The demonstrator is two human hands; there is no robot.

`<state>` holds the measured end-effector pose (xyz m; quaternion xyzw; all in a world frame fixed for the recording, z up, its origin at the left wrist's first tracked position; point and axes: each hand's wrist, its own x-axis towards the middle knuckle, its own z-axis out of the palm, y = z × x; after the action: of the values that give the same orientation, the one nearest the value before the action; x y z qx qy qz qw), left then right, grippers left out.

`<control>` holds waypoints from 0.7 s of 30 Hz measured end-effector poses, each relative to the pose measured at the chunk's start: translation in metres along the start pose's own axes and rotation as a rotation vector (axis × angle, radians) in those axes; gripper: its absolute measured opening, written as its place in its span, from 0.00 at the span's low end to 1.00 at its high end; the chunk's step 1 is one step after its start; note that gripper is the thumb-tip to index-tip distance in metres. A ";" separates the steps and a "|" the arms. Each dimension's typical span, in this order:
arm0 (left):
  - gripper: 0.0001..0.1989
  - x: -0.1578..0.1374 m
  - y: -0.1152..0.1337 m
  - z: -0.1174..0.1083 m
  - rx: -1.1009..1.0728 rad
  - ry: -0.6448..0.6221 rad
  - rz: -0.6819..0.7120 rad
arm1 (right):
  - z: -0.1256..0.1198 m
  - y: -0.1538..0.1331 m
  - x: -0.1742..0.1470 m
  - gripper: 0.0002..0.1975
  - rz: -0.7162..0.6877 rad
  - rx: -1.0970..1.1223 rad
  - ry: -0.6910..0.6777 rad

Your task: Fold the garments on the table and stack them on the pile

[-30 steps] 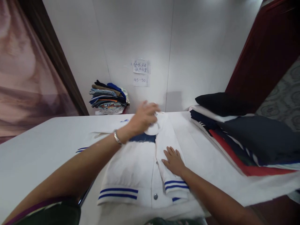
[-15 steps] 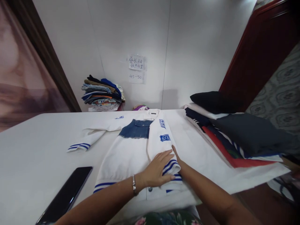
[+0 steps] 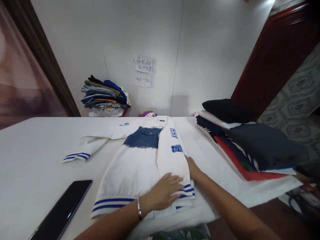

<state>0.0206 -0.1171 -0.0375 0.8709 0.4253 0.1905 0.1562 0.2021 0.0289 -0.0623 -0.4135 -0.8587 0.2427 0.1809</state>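
Note:
A white jacket [image 3: 140, 170] with a blue denim chest panel and blue-striped hems lies front up on the white table. Its patched sleeve [image 3: 172, 160] is folded inward down the front, with the striped cuff near the hem. My left hand [image 3: 166, 192] lies flat over that cuff, fingers stretched out and slightly spread. At the sleeve's outer edge is my right hand [image 3: 194, 169], touching the cloth from the side; its fingers are mostly hidden by the sleeve. The other sleeve [image 3: 92, 146] stretches out to the left.
A black phone [image 3: 62, 208] lies left of the jacket. Folded clothes [image 3: 106, 96] are stacked at the back left, and a larger pile [image 3: 250, 143] stands at the right. Paper notes [image 3: 145, 71] hang on the wall. The table's front edge is close to my body.
My left hand has slid down and pressed the cuff flatter along the jacket's front. My right hand remains at the sleeve's outer edge, slightly farther right. The view has shifted a little.

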 end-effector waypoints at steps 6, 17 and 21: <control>0.18 -0.003 0.001 0.006 -0.002 0.031 0.021 | -0.009 0.022 0.032 0.17 0.152 0.352 0.222; 0.21 -0.007 0.000 0.013 -0.018 0.068 0.000 | 0.003 0.014 0.085 0.24 0.268 0.207 0.345; 0.23 -0.008 0.000 0.015 -0.007 0.066 -0.013 | 0.006 0.014 0.070 0.20 0.230 -0.162 0.227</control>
<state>0.0225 -0.1254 -0.0520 0.8607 0.4354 0.2194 0.1462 0.1660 0.0907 -0.0669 -0.5471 -0.7965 0.1436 0.2136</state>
